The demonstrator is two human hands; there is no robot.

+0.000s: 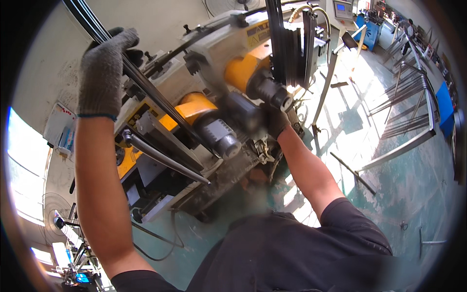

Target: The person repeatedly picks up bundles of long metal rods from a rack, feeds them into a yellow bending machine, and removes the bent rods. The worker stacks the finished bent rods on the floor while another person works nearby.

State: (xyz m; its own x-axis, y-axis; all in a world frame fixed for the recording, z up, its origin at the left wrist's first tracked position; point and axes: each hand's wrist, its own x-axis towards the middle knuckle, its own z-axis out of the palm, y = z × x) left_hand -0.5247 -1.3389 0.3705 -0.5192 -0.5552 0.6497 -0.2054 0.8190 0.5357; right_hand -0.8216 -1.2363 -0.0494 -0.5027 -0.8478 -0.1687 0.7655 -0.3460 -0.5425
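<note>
Head view, left hand: the left hand (104,68), in a grey knit glove, is raised high and clamped around a bundle of long dark metal bars (146,87).
Head view, bar position: the dark metal bars run diagonally from the upper left edge of the picture, through the glove, down across the machine (214,53) toward its middle. Their lower end lies just beside a grey motor (221,136).
Head view, right hand: the right hand (277,119), in a dark glove, reaches in low at the machine front, near a dark cylindrical spindle (270,92). Motion blur hides the fingers; whether they grip anything cannot be told.
Head view, machine: a pale body carries orange housings (194,109). A second set of dark profiles (289,44) stands upright behind the spindle. A grey round rod (165,158) slopes beneath the bars.
Head view, surroundings: green floor (399,194) with loose bars and a metal rack (408,102) at the right.
Risk, slip: judged from the one-handed hold near one end, the long bundle could fan apart or slide out of the glove.
Risk, entanglement: the right glove works close to the spindle; if that part turns, knit fabric could catch.
Risk, strike: the free upper length extends out of frame and could swing into nearby objects.
Risk, footing: stray bars on the floor could trip the person.
</note>
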